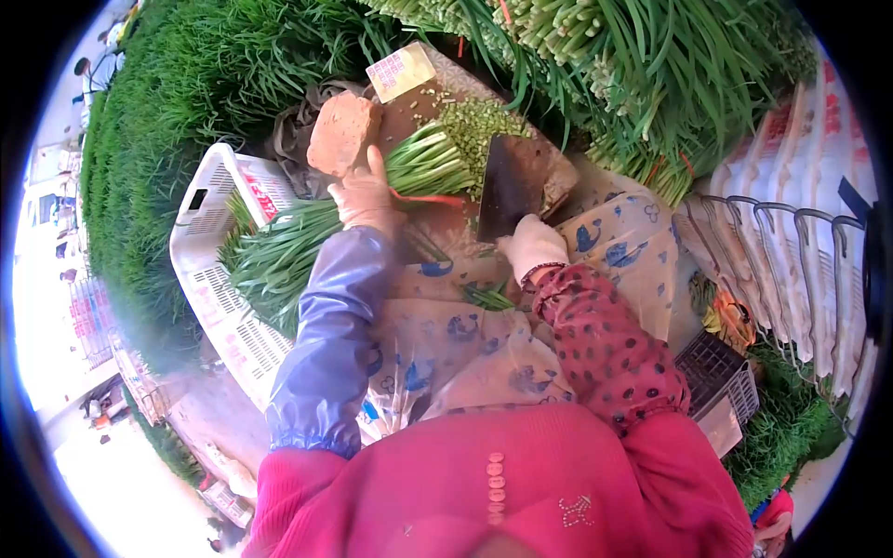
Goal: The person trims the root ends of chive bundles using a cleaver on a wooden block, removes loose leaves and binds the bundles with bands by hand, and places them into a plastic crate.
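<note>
Beside the brick (342, 133): bundle and cleaver both attended

Lower right of the brick, the left hand (365, 197) is resting on the bundle (430, 166), one digit pointing up; whether it is gripping cannot be told. Farther right, the right hand (534, 247) is gripping the cleaver (510, 183), its blade standing near the bundle's pale ends. Cut bits (484, 123) are lying beyond them. Left of the brick, a crate (212, 177) is holding greens.
</note>
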### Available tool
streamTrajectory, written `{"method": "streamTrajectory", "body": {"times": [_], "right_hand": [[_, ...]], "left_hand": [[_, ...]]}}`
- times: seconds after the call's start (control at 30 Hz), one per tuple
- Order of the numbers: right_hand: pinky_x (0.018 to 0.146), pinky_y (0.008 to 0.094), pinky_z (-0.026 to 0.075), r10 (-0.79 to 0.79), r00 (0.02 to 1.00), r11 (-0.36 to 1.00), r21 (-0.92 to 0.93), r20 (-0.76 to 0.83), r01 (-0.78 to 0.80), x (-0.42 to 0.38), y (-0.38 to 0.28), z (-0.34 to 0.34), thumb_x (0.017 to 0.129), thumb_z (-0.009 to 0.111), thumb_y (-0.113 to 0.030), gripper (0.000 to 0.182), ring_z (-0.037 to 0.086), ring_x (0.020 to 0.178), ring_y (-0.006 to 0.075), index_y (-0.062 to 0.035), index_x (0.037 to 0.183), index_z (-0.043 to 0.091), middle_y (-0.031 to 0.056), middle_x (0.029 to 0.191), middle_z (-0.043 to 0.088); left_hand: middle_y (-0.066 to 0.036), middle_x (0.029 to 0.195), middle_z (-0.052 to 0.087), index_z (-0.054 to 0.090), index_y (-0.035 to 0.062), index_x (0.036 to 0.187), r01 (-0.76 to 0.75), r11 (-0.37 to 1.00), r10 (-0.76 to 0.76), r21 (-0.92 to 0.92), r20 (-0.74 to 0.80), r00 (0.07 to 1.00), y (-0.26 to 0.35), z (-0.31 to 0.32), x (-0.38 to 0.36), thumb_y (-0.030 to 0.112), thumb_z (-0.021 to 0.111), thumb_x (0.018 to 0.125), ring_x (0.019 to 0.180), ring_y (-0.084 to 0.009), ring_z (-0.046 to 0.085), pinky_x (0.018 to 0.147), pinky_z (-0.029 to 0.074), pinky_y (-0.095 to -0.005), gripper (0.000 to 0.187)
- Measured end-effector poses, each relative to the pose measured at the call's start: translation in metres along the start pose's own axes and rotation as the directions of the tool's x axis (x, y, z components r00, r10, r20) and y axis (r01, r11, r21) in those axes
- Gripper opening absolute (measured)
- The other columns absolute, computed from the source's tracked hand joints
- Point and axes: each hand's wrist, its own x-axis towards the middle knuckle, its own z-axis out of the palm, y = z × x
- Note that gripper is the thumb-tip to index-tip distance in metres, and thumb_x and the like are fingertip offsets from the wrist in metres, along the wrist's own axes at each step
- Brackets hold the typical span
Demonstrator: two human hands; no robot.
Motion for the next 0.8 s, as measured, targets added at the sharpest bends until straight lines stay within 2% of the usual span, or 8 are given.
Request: {"method": "streamTrajectory", "body": {"times": [0.1, 0.13, 0.27, 0.33, 0.47, 0.53, 0.67, 0.8], "right_hand": [[0.094, 0.0479, 0.052, 0.011, 0.999, 0.992, 0.126, -0.051, -0.004, -0.004, 0.001, -0.003, 0.083, 0.076, -0.027, 0.054, 0.065, 0.110, 0.0431, 0.0046, 0.120, 0.054, 0.0284, 0.112, 0.068], [0.094, 0.0479, 0.052, 0.050, 0.998, 0.982, 0.182, -0.046, -0.041, -0.002, 0.003, -0.004, 0.082, 0.077, -0.024, 0.054, 0.064, 0.110, 0.0434, 0.0047, 0.120, 0.053, 0.0287, 0.112, 0.068], [0.087, 0.0493, 0.052, 0.058, 0.969, 0.937, 0.348, -0.238, 0.030, -0.016, 0.011, -0.008, 0.081, 0.078, -0.016, 0.055, 0.066, 0.102, 0.0433, -0.0060, 0.126, 0.048, 0.0251, 0.110, 0.068], [0.075, 0.0456, 0.055, 0.082, 0.972, 0.897, 0.441, -0.222, 0.025, -0.018, 0.009, -0.007, 0.082, 0.075, -0.012, 0.057, 0.068, 0.096, 0.0380, -0.0060, 0.130, 0.045, 0.0207, 0.109, 0.067], [0.064, 0.0335, 0.055, 0.098, 0.993, 0.175, 0.984, -0.059, 0.041, -0.024, 0.004, -0.009, 0.088, 0.068, -0.013, 0.048, 0.066, 0.093, 0.0217, -0.0028, 0.131, 0.048, 0.0096, 0.115, 0.058], [0.058, 0.0327, 0.053, -0.119, 0.946, 0.232, 0.935, 0.301, -0.269, -0.023, 0.008, -0.013, 0.091, 0.066, -0.016, 0.036, 0.066, 0.084, 0.0217, -0.0013, 0.122, 0.055, 0.0084, 0.109, 0.060], [0.055, 0.0324, 0.051, -0.056, 0.997, 0.742, 0.670, 0.057, 0.003, -0.034, -0.003, -0.023, 0.094, 0.060, -0.022, 0.024, 0.066, 0.070, 0.0173, -0.0041, 0.111, 0.060, 0.0073, 0.079, 0.061], [0.087, 0.0518, 0.052, -0.219, 0.939, 0.934, 0.222, -0.266, 0.281, -0.045, -0.011, -0.030, 0.095, 0.055, -0.027, 0.032, 0.065, 0.098, 0.0453, -0.0002, 0.113, 0.059, 0.0264, 0.103, 0.068]], "left_hand": [[-0.015, 0.157, 0.035, -0.008, 0.0073, 0.160, 0.020, 0.954, 0.089, 0.298, -0.349, 0.933, 0.028, 0.000, -0.013, 0.049, 0.095, 0.054, 0.146, -0.0300, 0.035, 0.112, 0.032, -0.0542, 0.154], [-0.016, 0.157, 0.038, 0.007, 0.0061, 0.161, -0.170, 0.982, 0.147, -0.080, -0.235, 0.961, 0.033, -0.017, -0.025, 0.027, 0.090, 0.067, 0.147, -0.0313, 0.035, 0.115, 0.032, -0.0516, 0.127], [-0.017, 0.138, 0.058, 0.050, 0.0030, 0.145, -0.741, -0.024, 0.004, -0.671, -0.741, 0.671, -0.007, 0.022, 0.050, -0.018, 0.059, 0.077, 0.131, -0.0316, 0.055, 0.113, 0.041, -0.0364, 0.071], [-0.021, 0.146, 0.051, 0.036, -0.0012, 0.152, -0.532, -0.164, -0.118, -0.830, -0.519, 0.846, 0.012, -0.049, 0.009, -0.014, 0.066, 0.083, 0.131, -0.0266, 0.053, 0.109, 0.045, -0.0339, 0.076], [-0.024, 0.156, 0.037, 0.003, 0.0043, 0.161, -0.370, 0.812, 0.264, -0.452, -0.280, 0.923, 0.015, -0.007, 0.034, 0.040, 0.095, 0.065, 0.146, -0.0364, 0.036, 0.111, 0.041, -0.0536, 0.138], [-0.015, 0.160, 0.034, -0.007, 0.0113, 0.161, -0.121, 0.972, 0.135, -0.204, 0.057, 0.989, 0.049, -0.034, 0.014, 0.055, 0.098, 0.045, 0.149, -0.0345, 0.029, 0.114, 0.035, -0.0582, 0.163], [-0.010, 0.151, 0.046, -0.002, 0.0079, 0.160, -0.021, 0.997, 0.033, -0.079, 0.153, 0.988, 0.065, -0.035, 0.020, 0.061, 0.094, 0.052, 0.137, -0.0304, 0.049, 0.105, 0.041, -0.0658, 0.154], [-0.008, 0.142, 0.052, 0.006, 0.0052, 0.160, 0.004, 0.997, -0.023, 0.074, 0.257, 0.966, 0.073, -0.033, 0.045, 0.055, 0.095, 0.056, 0.130, -0.0285, 0.055, 0.102, 0.045, -0.0605, 0.146]]}}
